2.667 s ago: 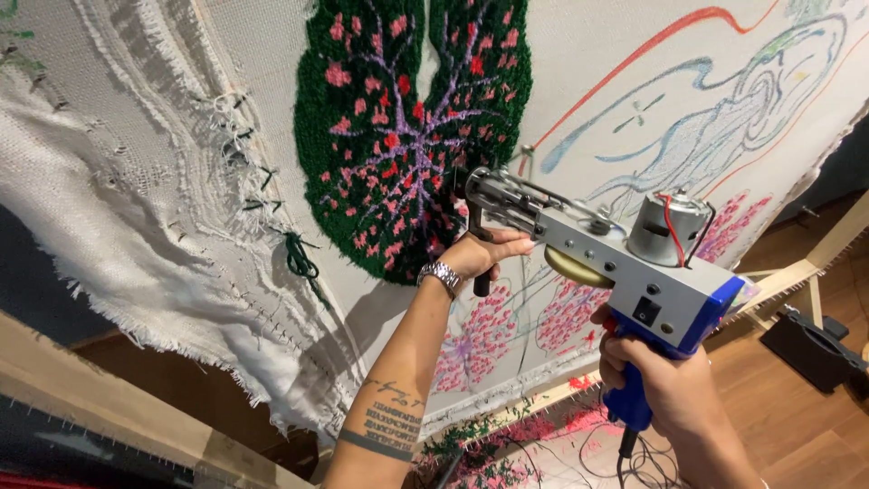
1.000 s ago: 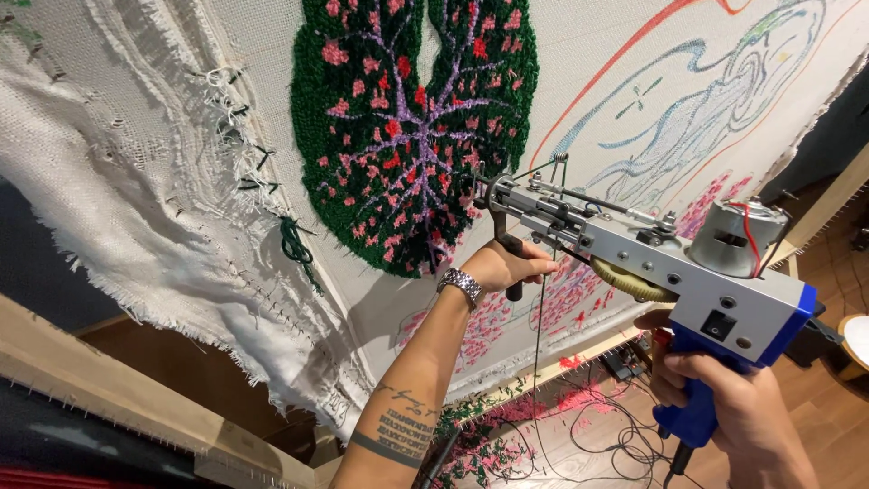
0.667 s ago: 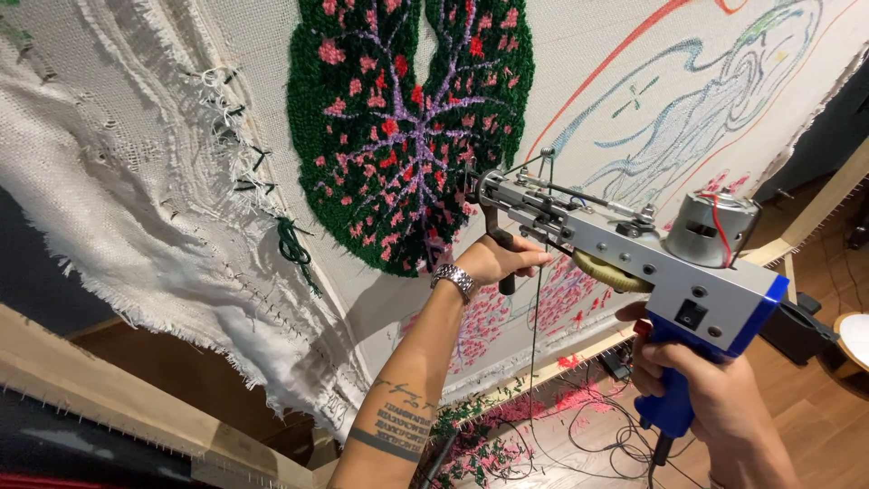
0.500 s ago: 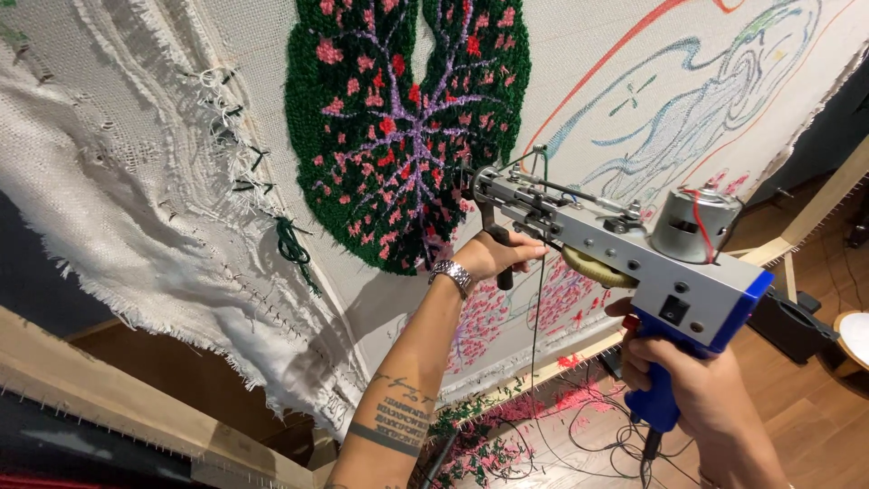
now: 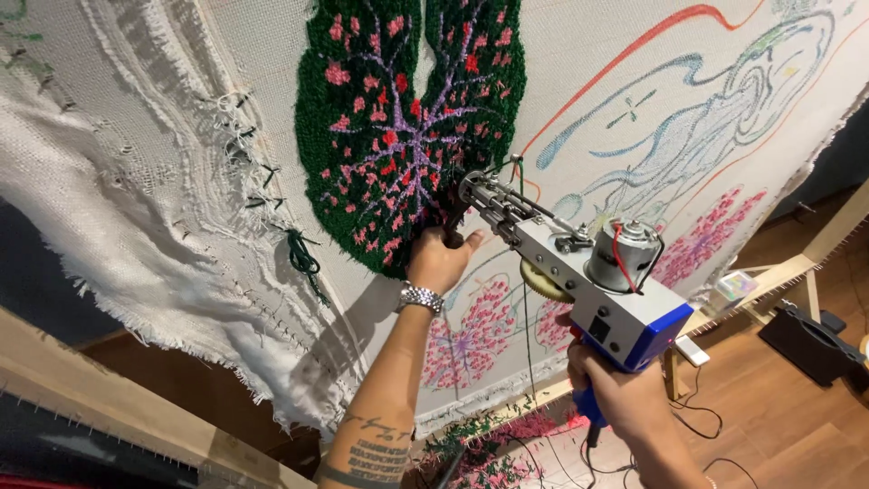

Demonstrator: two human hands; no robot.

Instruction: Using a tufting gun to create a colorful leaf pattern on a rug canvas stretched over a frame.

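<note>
Two hands steady a tufting gun (image 5: 579, 272) against stretched cloth.

The right hand (image 5: 625, 394) is wrapped tight around the gun's blue rear grip, low and right; the left hand (image 5: 441, 260), with a metal wristwatch (image 5: 420, 296), is closed around the dark front handle just under the gun's nose. The gun's needle end touches the white backing cloth (image 5: 588, 81) at the right edge of a dark green tufted patch (image 5: 398, 118) dotted with pink flowers. A wooden frame (image 5: 819, 244) borders the cloth at far right.
</note>
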